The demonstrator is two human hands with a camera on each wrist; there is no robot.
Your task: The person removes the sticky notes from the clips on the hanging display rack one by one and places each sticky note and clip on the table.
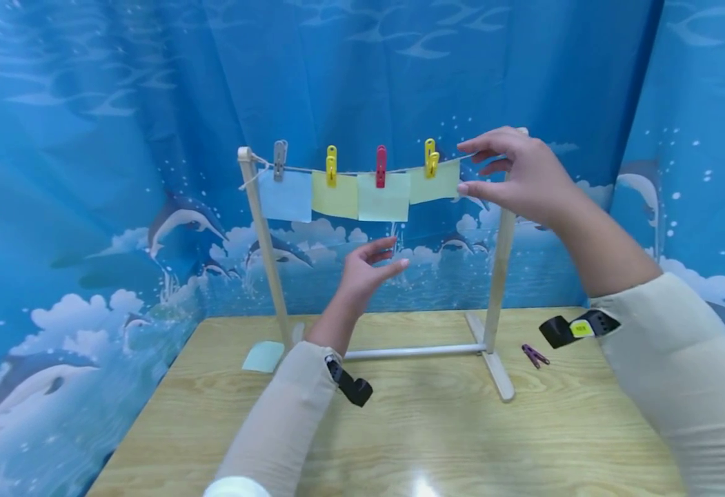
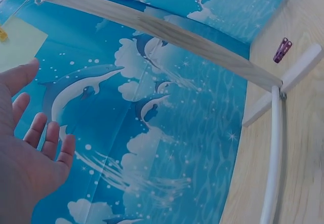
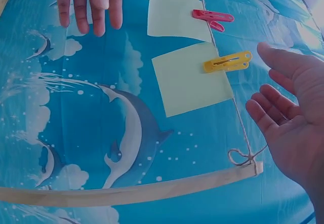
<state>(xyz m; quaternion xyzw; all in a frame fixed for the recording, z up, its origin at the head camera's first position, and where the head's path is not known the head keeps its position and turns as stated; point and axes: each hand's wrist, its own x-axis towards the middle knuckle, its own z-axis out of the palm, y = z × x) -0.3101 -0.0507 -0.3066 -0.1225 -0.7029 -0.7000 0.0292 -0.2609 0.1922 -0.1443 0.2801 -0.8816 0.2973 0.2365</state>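
Four sticky notes would be several, all pinned along a string (image 3: 241,120): a blue note (image 1: 285,199) under a grey clothespin (image 1: 280,160), a yellow note (image 1: 334,197) under a yellow clothespin (image 1: 332,166), a pale green note (image 1: 383,203) under a red clothespin (image 1: 381,166). Rightmost hangs a yellow-green note (image 1: 444,185), slightly tilted, under another yellow clothespin (image 3: 228,61). My right hand (image 1: 517,172), fingers and thumb spread, is just beside that note, apart from its clothespin in the right wrist view. Below the notes my left hand (image 1: 362,276) hovers, thumb and fingers parted, holding nothing.
A wooden frame (image 1: 501,276) carries the string, with a white crossbar (image 1: 414,352) low between its posts. On the table (image 1: 449,428) lie a purple clothespin (image 1: 534,355) at right and a pale green note (image 1: 263,356) by the left post. A dolphin-print curtain (image 1: 120,172) hangs behind.
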